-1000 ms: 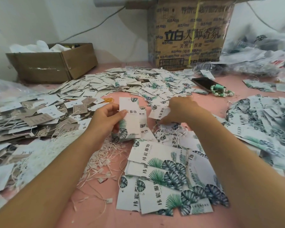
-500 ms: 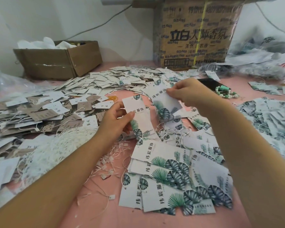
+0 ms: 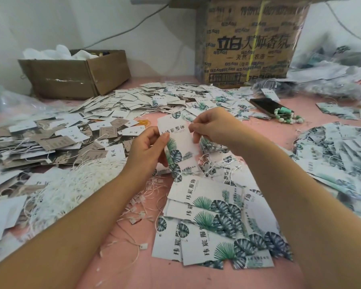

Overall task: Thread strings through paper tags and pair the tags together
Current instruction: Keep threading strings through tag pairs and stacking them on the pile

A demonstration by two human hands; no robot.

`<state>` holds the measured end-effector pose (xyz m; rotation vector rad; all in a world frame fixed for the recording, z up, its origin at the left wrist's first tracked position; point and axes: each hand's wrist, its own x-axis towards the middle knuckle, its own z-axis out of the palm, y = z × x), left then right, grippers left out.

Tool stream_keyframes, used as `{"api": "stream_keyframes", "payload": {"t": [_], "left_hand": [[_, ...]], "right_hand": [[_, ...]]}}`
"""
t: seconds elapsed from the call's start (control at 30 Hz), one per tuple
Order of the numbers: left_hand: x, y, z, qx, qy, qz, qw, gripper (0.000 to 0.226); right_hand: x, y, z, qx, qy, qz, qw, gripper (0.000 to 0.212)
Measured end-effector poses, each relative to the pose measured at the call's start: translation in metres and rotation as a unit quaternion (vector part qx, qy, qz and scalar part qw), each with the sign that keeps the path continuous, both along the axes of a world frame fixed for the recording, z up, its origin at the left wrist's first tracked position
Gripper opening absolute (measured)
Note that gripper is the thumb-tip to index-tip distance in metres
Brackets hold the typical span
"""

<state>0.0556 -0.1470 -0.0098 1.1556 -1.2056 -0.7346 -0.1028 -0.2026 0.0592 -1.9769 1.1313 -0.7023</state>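
Observation:
My left hand point(image 3: 148, 149) pinches a white paper tag with green leaf print point(image 3: 178, 142) and holds it upright above the pink table. My right hand point(image 3: 214, 127) grips the tag's top right edge, where a second leaf tag seems to sit behind the first. Whether a string is in my fingers I cannot tell. A fanned stack of large leaf tags point(image 3: 213, 222) lies below my hands. A heap of white strings point(image 3: 71, 184) sits to the left.
Small white and brown tags point(image 3: 96, 130) cover the left and far table. Strung leaf tags point(image 3: 338, 155) pile at the right. A phone point(image 3: 268, 106) and a green bead bracelet point(image 3: 288, 118) lie far right. Two cardboard boxes point(image 3: 75, 74) point(image 3: 248, 40) stand at the back.
My right hand picked a leaf tag from the pile, lifted it and brought it left against the tag in my left hand. My left hand rose slightly.

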Motion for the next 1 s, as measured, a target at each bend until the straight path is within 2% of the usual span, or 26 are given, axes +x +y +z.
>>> {"api": "stream_keyframes", "payload": {"t": [0.17,0.4,0.53,0.7,0.83,1.0], "left_hand": [[-0.002,0.000,-0.002,-0.010,0.002,0.010,1.000,0.018],[-0.004,0.001,0.000,-0.015,0.014,0.014,1.000,0.018],[-0.005,0.001,0.001,-0.018,0.015,0.017,1.000,0.020],[-0.004,0.000,0.001,-0.027,0.014,0.018,0.999,0.021],[-0.004,0.000,0.001,-0.035,0.021,0.019,0.999,0.023],[-0.004,0.001,0.003,-0.041,0.023,0.024,0.999,0.026]], "right_hand": [[-0.001,-0.001,0.001,-0.020,-0.047,-0.005,0.999,0.014],[-0.001,0.002,0.005,-0.049,-0.096,0.002,0.994,0.020],[-0.001,0.005,0.008,-0.035,-0.115,0.021,0.993,0.020],[-0.005,0.005,0.011,-0.011,-0.125,0.052,0.991,0.009],[-0.003,0.007,0.012,-0.018,-0.170,0.042,0.984,0.008],[0.003,0.009,0.012,0.042,-0.260,0.034,0.964,0.014]]}}
